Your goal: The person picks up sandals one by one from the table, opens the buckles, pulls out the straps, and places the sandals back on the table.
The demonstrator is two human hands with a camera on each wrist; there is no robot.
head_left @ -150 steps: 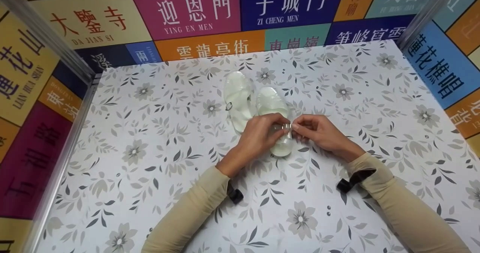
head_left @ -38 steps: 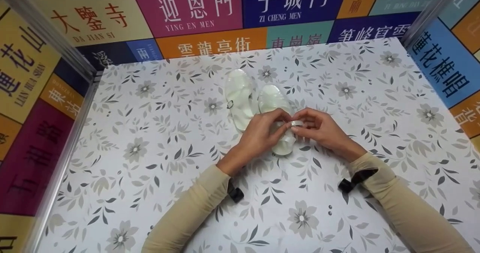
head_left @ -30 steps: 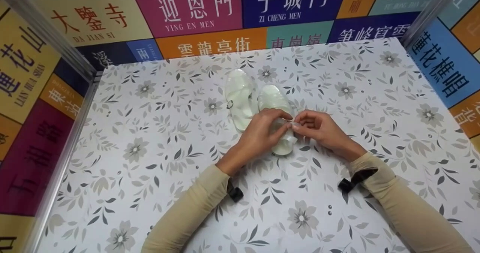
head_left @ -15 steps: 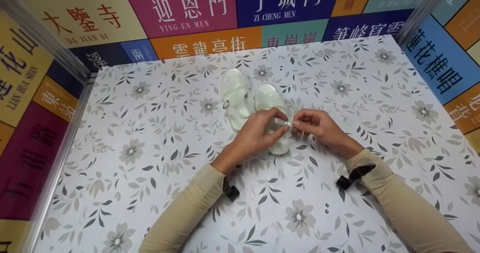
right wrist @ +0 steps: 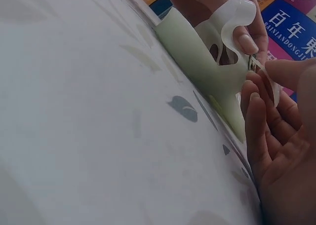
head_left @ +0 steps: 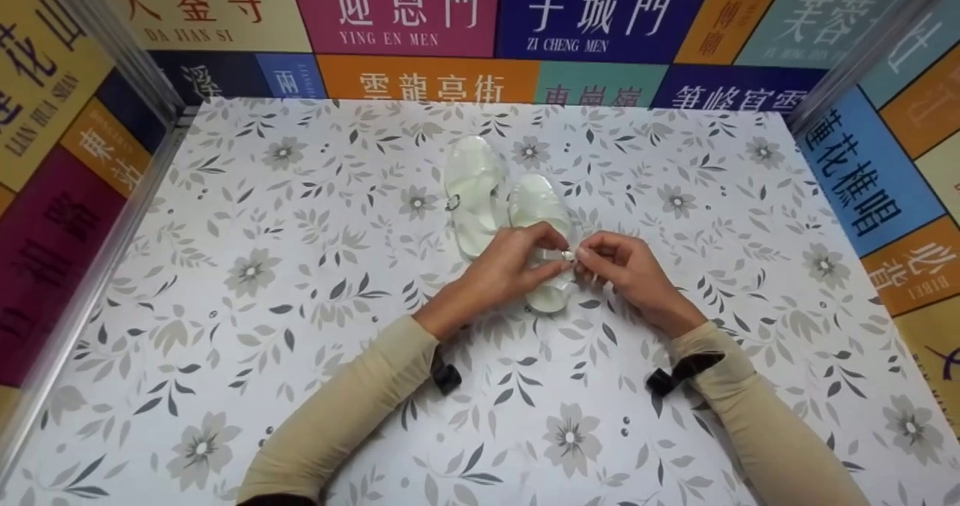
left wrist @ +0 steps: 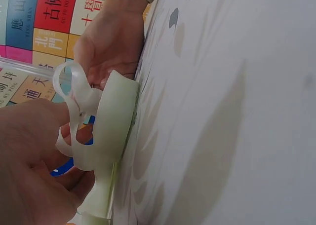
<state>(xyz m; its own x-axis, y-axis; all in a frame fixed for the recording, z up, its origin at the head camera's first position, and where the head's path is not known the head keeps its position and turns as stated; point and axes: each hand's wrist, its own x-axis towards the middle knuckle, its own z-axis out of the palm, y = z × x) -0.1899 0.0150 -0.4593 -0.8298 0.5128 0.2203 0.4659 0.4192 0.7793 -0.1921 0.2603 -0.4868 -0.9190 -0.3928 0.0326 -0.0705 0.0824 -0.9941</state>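
Note:
Two pale green, translucent sandals stand side by side on the table. The left sandal (head_left: 472, 176) has its ankle strap with a round buckle on the outer side. Both hands are at the strap of the right sandal (head_left: 538, 200). My left hand (head_left: 506, 266) pinches that strap by its small metal buckle (head_left: 567, 255), thumb below and forefinger above. My right hand (head_left: 630, 270) pinches the strap's free end (right wrist: 270, 84) between thumb and forefinger, just beside the buckle. In the left wrist view, the sandal's heel (left wrist: 116, 116) stands on the table; fingers partly hide the buckle.
The table (head_left: 315, 386) has a white cover printed with grey flowers and leaves. Colourful panels with lettering (head_left: 420, 11) wall in its back and both sides. A black wrist mount (head_left: 679, 375) sits on each sleeve.
The strap end showed as a small band between the hands 1.3 s ago; now it is drawn in beside the buckle. Both hands stay at the right sandal's strap. The head view has tilted slightly.

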